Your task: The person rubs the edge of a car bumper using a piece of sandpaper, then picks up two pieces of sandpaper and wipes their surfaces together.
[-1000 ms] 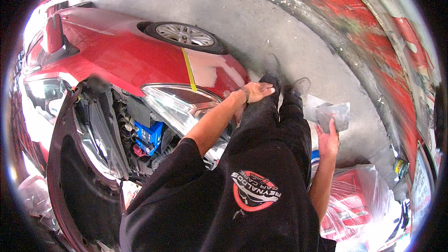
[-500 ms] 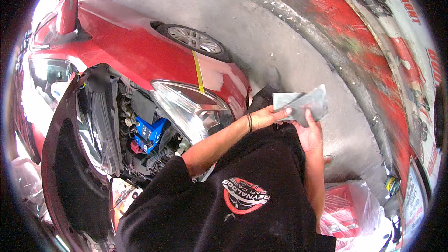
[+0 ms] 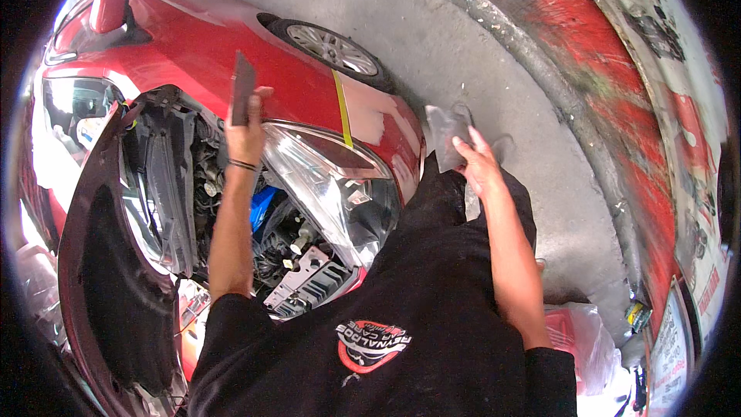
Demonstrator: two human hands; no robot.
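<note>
My left hand (image 3: 245,137) is raised over the red car's (image 3: 193,46) front fender and engine bay, gripping a thin, dark, flat piece (image 3: 242,86) that stands on edge. In my right hand (image 3: 482,164) is a thin grey sheet (image 3: 446,135), pinched between thumb and fingers; its outline is a little blurred. That hand is in front of the car's nose, above my dark trousers. Between the two hands lie the clear headlight (image 3: 332,185), a strip of yellow tape (image 3: 342,108) on the fender and a pale, dull patch (image 3: 369,114) on the paint.
The raised hood (image 3: 108,278) stands at the left beside the open engine bay, where part of a blue battery (image 3: 264,207) shows. A front wheel (image 3: 332,50) rests on the concrete floor (image 3: 509,108). Plastic-wrapped red items (image 3: 575,332) lie at lower right, near a red-painted strip (image 3: 610,93).
My hands were together on the grey sheets and have come apart. The left has swung left over the car with the dark piece; the right keeps a grey sheet, slightly further left.
</note>
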